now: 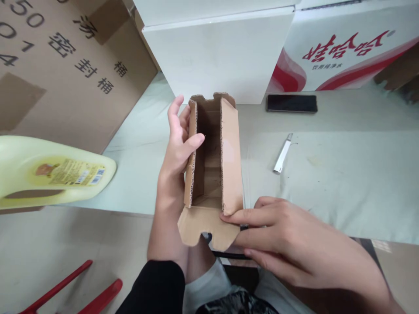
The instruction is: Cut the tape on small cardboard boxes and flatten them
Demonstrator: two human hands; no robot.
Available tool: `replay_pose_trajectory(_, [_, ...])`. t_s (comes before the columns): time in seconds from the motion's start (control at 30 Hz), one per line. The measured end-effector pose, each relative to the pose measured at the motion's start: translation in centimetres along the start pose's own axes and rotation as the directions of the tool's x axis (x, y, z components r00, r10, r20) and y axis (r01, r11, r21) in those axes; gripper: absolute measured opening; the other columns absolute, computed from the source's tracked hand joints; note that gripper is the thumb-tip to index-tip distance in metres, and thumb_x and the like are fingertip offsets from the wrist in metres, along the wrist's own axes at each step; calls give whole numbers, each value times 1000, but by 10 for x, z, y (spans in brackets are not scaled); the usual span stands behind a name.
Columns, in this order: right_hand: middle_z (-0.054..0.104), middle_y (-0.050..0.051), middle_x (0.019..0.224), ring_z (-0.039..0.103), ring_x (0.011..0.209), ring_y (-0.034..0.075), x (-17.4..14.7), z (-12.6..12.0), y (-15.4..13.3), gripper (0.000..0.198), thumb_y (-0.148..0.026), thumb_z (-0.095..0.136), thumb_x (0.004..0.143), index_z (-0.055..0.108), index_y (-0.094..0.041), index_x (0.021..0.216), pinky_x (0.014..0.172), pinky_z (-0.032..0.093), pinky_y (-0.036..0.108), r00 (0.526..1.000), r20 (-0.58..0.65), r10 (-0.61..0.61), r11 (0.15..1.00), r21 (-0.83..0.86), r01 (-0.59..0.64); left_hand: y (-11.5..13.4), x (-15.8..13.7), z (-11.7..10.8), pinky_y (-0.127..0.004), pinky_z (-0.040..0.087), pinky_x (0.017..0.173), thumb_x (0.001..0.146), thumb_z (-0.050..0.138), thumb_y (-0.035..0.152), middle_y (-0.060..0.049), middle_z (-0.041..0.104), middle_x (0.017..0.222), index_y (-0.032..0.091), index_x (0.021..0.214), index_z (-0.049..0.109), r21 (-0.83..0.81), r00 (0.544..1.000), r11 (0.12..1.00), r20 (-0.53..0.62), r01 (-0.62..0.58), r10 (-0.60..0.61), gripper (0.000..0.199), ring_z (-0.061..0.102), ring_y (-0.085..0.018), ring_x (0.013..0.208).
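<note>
A small brown corrugated cardboard box (229, 152), long and narrow, lies open-topped over the table's near edge with its end flaps folded out. My left hand (178, 148) grips its left wall, thumb hooked over the edge into the inside. My right hand (288, 235) holds the near right corner, fingertips pressing on the right wall and the near end flap (203, 226). The box is empty inside.
A pale yellow plastic jug (49, 172) lies at the left. A large brown carton (65, 65), a white box (219, 52) and a red-and-white carton (353, 48) stand behind. A black phone (291, 103) and a white utility knife (282, 153) lie on the table (343, 183).
</note>
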State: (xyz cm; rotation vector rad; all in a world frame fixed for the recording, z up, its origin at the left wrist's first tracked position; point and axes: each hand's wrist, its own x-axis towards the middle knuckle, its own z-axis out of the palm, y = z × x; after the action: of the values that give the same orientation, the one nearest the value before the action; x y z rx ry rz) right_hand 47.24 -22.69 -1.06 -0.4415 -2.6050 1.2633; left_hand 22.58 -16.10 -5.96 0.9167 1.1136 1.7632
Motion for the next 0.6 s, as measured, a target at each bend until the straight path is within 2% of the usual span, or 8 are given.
replay_pose_trajectory(0.13, [77,4,123,74,107,17,-4,-6,2,29,-22,46,104,74,-22,97,87,51,31,999,-18,30,999,24,-30,0,2,-7,-45,52,100,57,94,48,-5,67,119,36,122,61,-92,994,996,112,-8,19,74,59,-35,129])
replay_pose_trajectory(0.23, [77,7,122,74,110,19,-8,-12,4,29,-22,46,104,74,-23,98,87,55,31,998,-16,59,998,5,-59,1,-3,-12,-48,51,104,58,93,44,-4,65,110,32,124,60,-216,994,976,100,-30,53,75,61,-35,124])
replay_pose_trajectory(0.3, [76,7,126,72,119,20,-11,-16,5,28,-21,47,104,74,-24,103,91,57,31,997,-34,69,997,-23,-70,2,-5,-16,-48,51,103,62,91,44,-4,64,112,33,124,60,-214,994,975,79,-60,78,71,61,-34,122])
replay_pose_trajectory(0.4, [72,8,135,67,129,22,-13,-17,9,25,-21,47,103,71,-27,110,94,60,32,980,-186,65,992,-95,-84,2,-3,-27,-47,53,98,61,88,50,-2,65,120,40,122,60,-118,991,988,76,-100,110,67,61,-34,122])
replay_pose_trajectory(0.53, [60,13,151,63,135,26,-11,-11,16,15,-23,51,100,62,-26,109,92,63,37,916,-389,93,971,-166,-170,-2,3,-45,-45,54,91,53,91,56,-3,65,118,43,123,60,-12,981,984,82,-177,177,78,64,-33,112])
replay_pose_trajectory(0.6, [60,14,149,61,137,28,-8,-7,20,14,-23,54,99,58,-27,111,89,64,40,882,-452,134,961,-159,-227,-3,3,-51,-43,53,90,54,92,53,-3,63,115,41,124,60,14,979,982,77,-188,186,77,64,-30,105])
